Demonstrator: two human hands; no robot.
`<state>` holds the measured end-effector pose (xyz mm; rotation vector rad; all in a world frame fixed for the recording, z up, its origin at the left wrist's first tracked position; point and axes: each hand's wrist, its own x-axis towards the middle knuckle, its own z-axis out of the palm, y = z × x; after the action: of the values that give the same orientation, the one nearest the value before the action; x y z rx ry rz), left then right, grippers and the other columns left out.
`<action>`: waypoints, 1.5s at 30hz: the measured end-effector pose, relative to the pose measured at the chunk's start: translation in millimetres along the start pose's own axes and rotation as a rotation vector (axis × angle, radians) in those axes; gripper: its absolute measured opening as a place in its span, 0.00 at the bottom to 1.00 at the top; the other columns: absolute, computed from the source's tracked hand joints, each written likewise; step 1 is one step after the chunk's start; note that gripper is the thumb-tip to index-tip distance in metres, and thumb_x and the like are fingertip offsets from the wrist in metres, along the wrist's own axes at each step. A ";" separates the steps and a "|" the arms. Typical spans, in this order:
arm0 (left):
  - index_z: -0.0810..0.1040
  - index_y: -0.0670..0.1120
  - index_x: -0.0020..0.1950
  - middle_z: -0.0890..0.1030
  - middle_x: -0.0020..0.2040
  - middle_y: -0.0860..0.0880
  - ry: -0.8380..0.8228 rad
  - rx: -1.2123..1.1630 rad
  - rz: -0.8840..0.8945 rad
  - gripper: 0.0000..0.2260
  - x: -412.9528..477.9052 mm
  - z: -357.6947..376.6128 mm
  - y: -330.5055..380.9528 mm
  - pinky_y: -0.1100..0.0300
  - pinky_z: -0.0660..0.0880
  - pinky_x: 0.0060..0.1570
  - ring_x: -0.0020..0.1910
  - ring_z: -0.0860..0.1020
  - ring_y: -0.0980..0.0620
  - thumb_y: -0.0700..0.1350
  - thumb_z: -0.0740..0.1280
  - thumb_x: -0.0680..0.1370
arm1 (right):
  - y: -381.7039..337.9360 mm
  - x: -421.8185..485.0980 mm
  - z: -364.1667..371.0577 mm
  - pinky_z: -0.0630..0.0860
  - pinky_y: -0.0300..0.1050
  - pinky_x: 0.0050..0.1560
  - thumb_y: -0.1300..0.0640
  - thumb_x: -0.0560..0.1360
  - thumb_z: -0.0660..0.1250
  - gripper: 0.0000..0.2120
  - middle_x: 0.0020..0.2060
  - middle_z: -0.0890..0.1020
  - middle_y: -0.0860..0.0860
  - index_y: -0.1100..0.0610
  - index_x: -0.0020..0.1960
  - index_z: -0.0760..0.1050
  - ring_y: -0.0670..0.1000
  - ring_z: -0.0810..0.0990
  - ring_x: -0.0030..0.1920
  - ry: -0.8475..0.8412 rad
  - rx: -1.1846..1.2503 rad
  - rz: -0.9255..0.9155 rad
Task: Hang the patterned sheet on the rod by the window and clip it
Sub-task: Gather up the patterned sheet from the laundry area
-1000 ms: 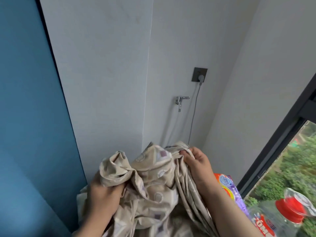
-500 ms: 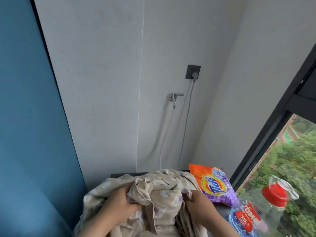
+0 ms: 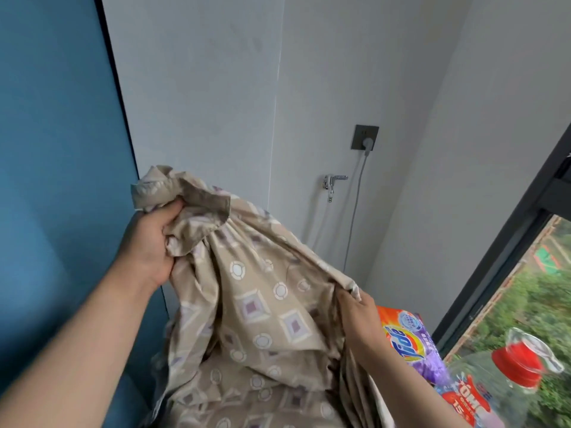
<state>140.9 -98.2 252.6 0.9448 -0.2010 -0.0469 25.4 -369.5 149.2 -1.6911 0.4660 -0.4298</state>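
Pale grey walls meeting in a far corner, with a blue panel point(image 3: 55, 180) down the left and a dark window frame point(image 3: 506, 242) slanting along the right, green trees beyond the glass. On the far wall: one dark socket point(image 3: 365, 137) with a grey cable point(image 3: 355, 205) plugged in and trailing down, and one chrome tap point(image 3: 332, 182) just left of it. Near centre, one patterned sheet point(image 3: 256, 304), beige with purple squares and pale rings, bunched and lifted in front of the chest. Left hand point(image 3: 151, 242) raised on the left, fingers curled tight round a crumpled wad of the upper edge. Right hand point(image 3: 355, 310) lower and to the right, pinching a gathered fold of the same edge between thumb and fingers. Slack cloth sagging between the two holds and falling out of the bottom of the view. Likely light, soft and floppy, with no stiffness to keep a shape; probably not slippery, yet prone to twist and tangle. Best taken along one hem, hands spread well apart so the edge pulls straight before going over a rod. No rod or clips in view. Near right, behind the right forearm: one orange and purple Tide detergent bag point(image 3: 404, 338), and one clear bottle with a red cap point(image 3: 516, 366) nearest the window. Count in all: two hands, one sheet, one bag, one bottle.
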 end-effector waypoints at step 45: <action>0.67 0.56 0.68 0.72 0.69 0.49 -0.030 1.839 0.226 0.21 -35.1 44.1 -0.9 0.56 0.74 0.43 0.50 0.79 0.46 0.52 0.62 0.74 | -98.2 6.7 34.9 0.63 0.43 0.31 0.57 0.78 0.67 0.13 0.28 0.71 0.51 0.55 0.35 0.72 0.49 0.66 0.30 -0.348 0.114 -0.154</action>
<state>98.1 -129.4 271.6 2.7397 -0.3738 0.4074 56.0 -329.1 240.5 -1.6536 0.0557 -0.2586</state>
